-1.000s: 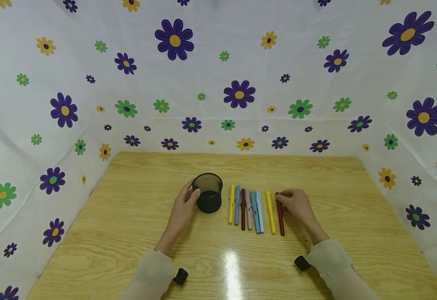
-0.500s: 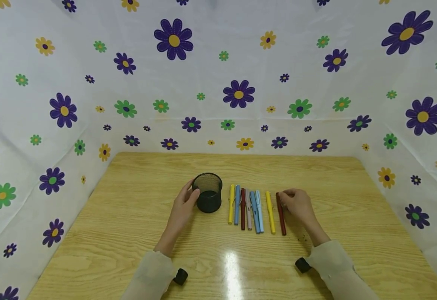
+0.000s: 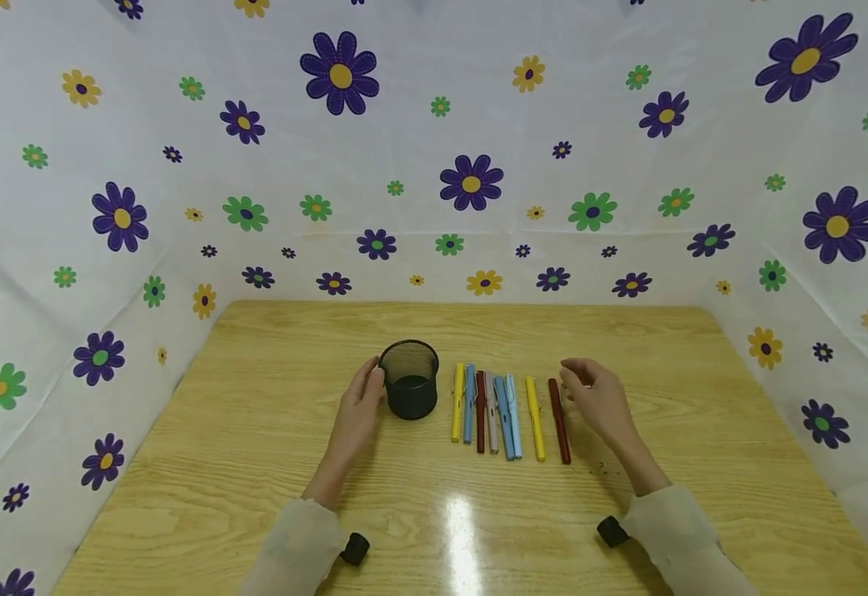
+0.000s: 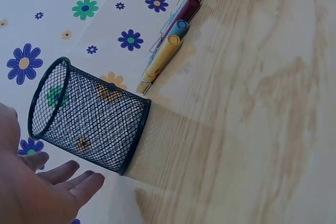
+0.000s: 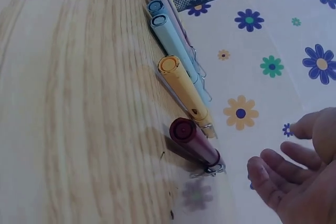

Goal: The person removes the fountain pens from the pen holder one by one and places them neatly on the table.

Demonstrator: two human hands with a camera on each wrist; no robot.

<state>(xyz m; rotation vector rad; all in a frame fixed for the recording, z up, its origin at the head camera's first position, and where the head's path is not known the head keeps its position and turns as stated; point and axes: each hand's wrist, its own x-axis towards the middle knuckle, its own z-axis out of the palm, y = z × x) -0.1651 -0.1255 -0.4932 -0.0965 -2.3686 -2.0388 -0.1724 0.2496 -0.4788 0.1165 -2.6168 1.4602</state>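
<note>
A black mesh pen cup (image 3: 413,399) stands upright on the wooden table. My left hand (image 3: 359,406) is just left of it, fingers relaxed; the left wrist view shows the fingers (image 4: 84,184) loose beside the mesh, holding nothing. To the cup's right lies a row of several pens: a yellow pen (image 3: 457,406), a blue pen (image 3: 469,406), a dark red pen (image 3: 481,414), a greyish pen, two bluish ones, then another yellow pen (image 3: 535,420). At the row's right end is a second dark red pen (image 3: 560,422). My right hand (image 3: 603,401) hovers right of its far end, holding nothing.
A white cloth (image 3: 404,149) with printed flowers hangs behind and on both sides of the table (image 3: 255,463). Small dark specks (image 3: 605,469) lie near my right wrist. A black wrist camera (image 3: 355,548) sits on each cuff.
My right hand has let go of the right-hand dark red pen, which shifted slightly right, and drawn away. My left thumb has come off the cup's side as the hand moved slightly left.
</note>
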